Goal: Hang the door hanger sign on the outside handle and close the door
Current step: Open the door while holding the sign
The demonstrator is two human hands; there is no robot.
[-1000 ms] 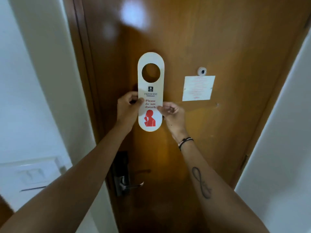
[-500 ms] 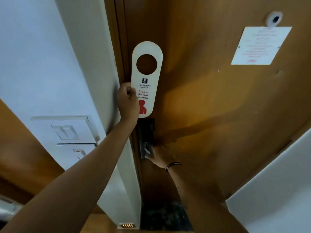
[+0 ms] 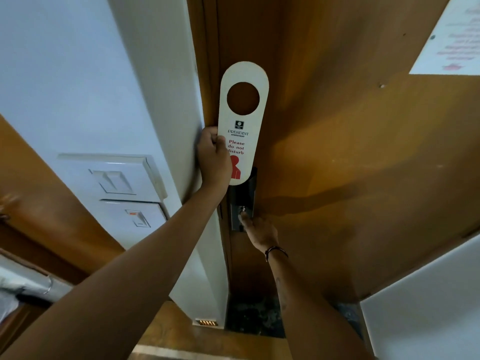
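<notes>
My left hand point(image 3: 213, 159) grips the lower left edge of a white door hanger sign point(image 3: 242, 118) and holds it upright against the brown wooden door point(image 3: 350, 152). The sign has a round hole near its top and red "Please do not disturb" lettering. Below it, my right hand point(image 3: 257, 229) is on the inside door handle, which it hides, at the dark lock plate point(image 3: 242, 201). The door looks shut in its frame. The outside handle is out of sight.
A white wall edge point(image 3: 166, 100) runs down just left of the door, with a switch panel point(image 3: 122, 185) on it. A white notice point(image 3: 452, 40) is fixed to the door at upper right. Another white wall point(image 3: 428, 294) stands at lower right.
My right hand let go of the sign and dropped to the door handle. The left hand alone keeps the sign, and my view moved closer to the door's left edge.
</notes>
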